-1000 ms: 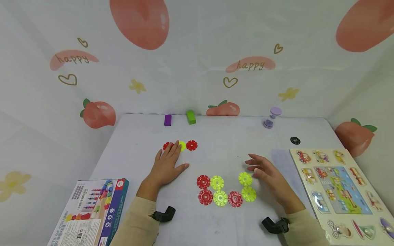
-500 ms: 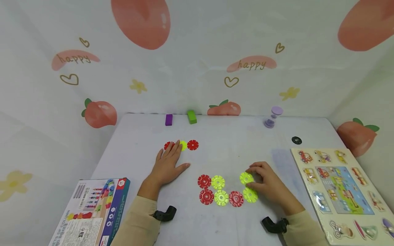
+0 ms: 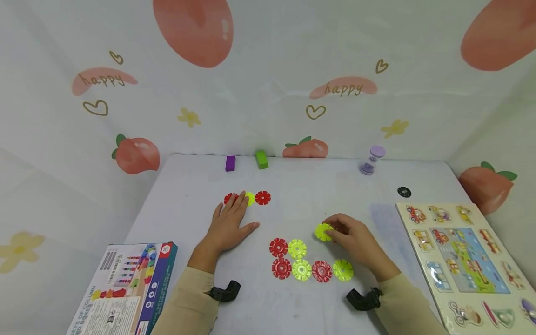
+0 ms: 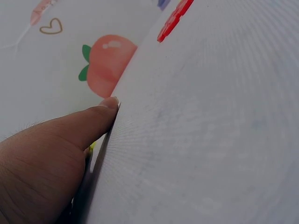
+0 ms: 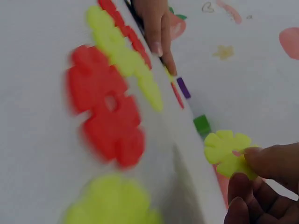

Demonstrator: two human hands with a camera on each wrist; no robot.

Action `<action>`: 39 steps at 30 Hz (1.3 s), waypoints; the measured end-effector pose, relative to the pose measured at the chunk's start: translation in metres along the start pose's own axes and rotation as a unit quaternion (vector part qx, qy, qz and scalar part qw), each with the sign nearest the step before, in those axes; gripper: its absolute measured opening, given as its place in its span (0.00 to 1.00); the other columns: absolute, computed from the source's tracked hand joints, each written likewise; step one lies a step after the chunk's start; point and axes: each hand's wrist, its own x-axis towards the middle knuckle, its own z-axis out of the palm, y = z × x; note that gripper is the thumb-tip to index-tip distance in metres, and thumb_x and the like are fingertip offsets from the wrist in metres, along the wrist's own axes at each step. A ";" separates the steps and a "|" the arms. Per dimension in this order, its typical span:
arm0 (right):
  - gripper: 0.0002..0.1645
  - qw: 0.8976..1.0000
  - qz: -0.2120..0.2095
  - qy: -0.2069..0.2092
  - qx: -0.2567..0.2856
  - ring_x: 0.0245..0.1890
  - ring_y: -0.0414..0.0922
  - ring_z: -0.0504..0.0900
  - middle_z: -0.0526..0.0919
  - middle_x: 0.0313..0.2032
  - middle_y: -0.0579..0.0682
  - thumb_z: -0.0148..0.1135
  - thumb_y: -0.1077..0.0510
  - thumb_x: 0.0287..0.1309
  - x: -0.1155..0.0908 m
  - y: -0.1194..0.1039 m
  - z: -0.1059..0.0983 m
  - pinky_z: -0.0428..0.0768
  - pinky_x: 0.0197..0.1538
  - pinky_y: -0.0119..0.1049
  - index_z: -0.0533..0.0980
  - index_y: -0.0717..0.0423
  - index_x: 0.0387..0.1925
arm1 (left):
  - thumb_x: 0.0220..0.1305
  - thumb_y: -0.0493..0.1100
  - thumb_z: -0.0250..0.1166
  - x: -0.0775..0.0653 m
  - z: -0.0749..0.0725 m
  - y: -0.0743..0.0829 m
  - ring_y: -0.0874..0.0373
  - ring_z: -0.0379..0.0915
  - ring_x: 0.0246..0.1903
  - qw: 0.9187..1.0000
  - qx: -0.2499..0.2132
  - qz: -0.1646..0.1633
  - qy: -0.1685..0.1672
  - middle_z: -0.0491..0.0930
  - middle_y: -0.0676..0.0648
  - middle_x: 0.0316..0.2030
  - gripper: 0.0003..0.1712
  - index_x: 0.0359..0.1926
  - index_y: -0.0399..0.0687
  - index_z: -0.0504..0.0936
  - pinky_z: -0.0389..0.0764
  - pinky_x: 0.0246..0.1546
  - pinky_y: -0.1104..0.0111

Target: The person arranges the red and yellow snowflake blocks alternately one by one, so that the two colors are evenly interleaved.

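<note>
"Which thing is being held, and where?"

"A notched yellow disc (image 3: 323, 232) is being pinched by the right hand (image 3: 353, 238), the thumb being set on one face; it is apparently being held clear of the table (image 3: 259, 307)."

"How is it being judged to handle?"

"A light, thin, stiff piece is being guessed at, like moulded plastic. Breakage is hardly being feared, but the smooth faces are being reckoned slippery. The lobed rim is being favoured for a gentle thumb-and-finger pinch."

"What is being done with the left hand (image 3: 226, 228)?"

"It is being rested palm down, fingers extended; a covered red disc (image 3: 227, 198) and a covered yellow disc (image 3: 251, 198) are being partly hidden by it. Whether they are being pressed cannot be told. An end red disc (image 3: 263, 197) is being shown beside them."

"And farther out?"

"A group of six discs (image 3: 301, 270) is being borne flat, nearer the person. A purple block (image 3: 230, 164), a green block (image 3: 262, 159) and an hourglass (image 3: 371, 161) are being seen at the back, a puzzle board (image 3: 418, 260) at the right, and a box (image 3: 121, 288) at the left."
</note>
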 end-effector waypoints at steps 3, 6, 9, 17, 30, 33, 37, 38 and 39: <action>0.12 0.999 -0.011 -0.010 0.029 0.30 0.50 0.80 0.78 0.32 0.50 0.63 0.54 0.62 0.021 -0.013 0.005 0.81 0.34 0.42 0.77 0.45 0.48 | 0.60 0.75 0.49 0.000 0.000 0.000 0.53 0.29 0.72 1.000 0.000 -0.001 -0.001 0.38 0.53 0.75 0.52 0.76 0.53 0.46 0.33 0.66 0.45; 0.14 0.998 0.001 -0.020 0.051 0.32 0.49 0.82 0.77 0.34 0.53 0.62 0.57 0.63 0.047 -0.022 0.014 0.82 0.37 0.43 0.76 0.47 0.50 | 0.60 0.75 0.48 0.000 0.001 0.001 0.53 0.29 0.72 1.000 0.000 -0.001 -0.001 0.38 0.54 0.75 0.52 0.76 0.53 0.46 0.33 0.66 0.45; 0.14 0.996 0.031 -0.021 0.076 0.34 0.48 0.83 0.76 0.36 0.55 0.61 0.59 0.63 0.073 -0.027 0.027 0.82 0.39 0.41 0.76 0.48 0.50 | 0.60 0.75 0.48 0.000 0.002 0.001 0.53 0.29 0.72 1.000 0.003 0.000 -0.001 0.38 0.54 0.75 0.52 0.76 0.54 0.46 0.33 0.66 0.45; 0.14 0.993 0.080 0.008 0.081 0.32 0.47 0.81 0.75 0.37 0.55 0.61 0.61 0.63 0.112 -0.030 0.059 0.82 0.36 0.35 0.75 0.52 0.50 | 0.59 0.76 0.48 0.003 0.001 0.002 0.52 0.30 0.72 1.000 0.007 0.004 0.001 0.37 0.54 0.75 0.52 0.76 0.54 0.46 0.33 0.66 0.45; 0.43 0.915 -0.055 -0.149 -0.371 0.70 0.54 0.50 0.53 0.72 0.48 0.61 0.37 0.58 0.091 -0.049 0.061 0.58 0.64 0.56 0.60 0.47 0.71 | 0.59 0.76 0.47 0.002 0.003 -0.001 0.53 0.30 0.72 1.000 0.011 0.003 0.008 0.37 0.55 0.75 0.52 0.76 0.54 0.47 0.34 0.66 0.45; 0.46 0.910 -0.050 -0.165 -0.378 0.72 0.54 0.43 0.47 0.74 0.44 0.58 0.34 0.58 0.090 -0.049 0.065 0.55 0.64 0.59 0.55 0.43 0.74 | 0.59 0.76 0.47 0.001 0.003 -0.001 0.53 0.30 0.72 1.000 0.007 0.005 0.007 0.38 0.54 0.75 0.52 0.76 0.54 0.47 0.34 0.66 0.45; 0.48 0.910 -0.052 -0.166 -0.376 0.72 0.54 0.40 0.44 0.74 0.42 0.57 0.32 0.58 0.093 -0.051 0.070 0.53 0.64 0.59 0.53 0.41 0.74 | 0.59 0.76 0.47 0.000 0.002 -0.002 0.52 0.31 0.72 1.000 0.004 0.005 0.005 0.38 0.54 0.75 0.52 0.76 0.54 0.47 0.34 0.66 0.45; 0.49 0.911 -0.053 -0.166 -0.374 0.72 0.54 0.40 0.44 0.74 0.43 0.57 0.31 0.57 0.094 -0.052 0.071 0.53 0.64 0.60 0.53 0.42 0.74 | 0.59 0.76 0.47 0.000 0.002 -0.002 0.52 0.30 0.72 1.000 0.005 0.004 0.005 0.38 0.54 0.75 0.52 0.76 0.54 0.47 0.34 0.66 0.45; 0.49 0.911 -0.054 -0.166 -0.374 0.72 0.54 0.39 0.44 0.74 0.43 0.57 0.31 0.57 0.094 -0.053 0.072 0.53 0.64 0.60 0.52 0.42 0.74 | 0.59 0.76 0.47 0.000 0.001 -0.002 0.53 0.30 0.72 1.000 0.007 0.003 0.005 0.38 0.54 0.75 0.53 0.76 0.54 0.46 0.34 0.66 0.45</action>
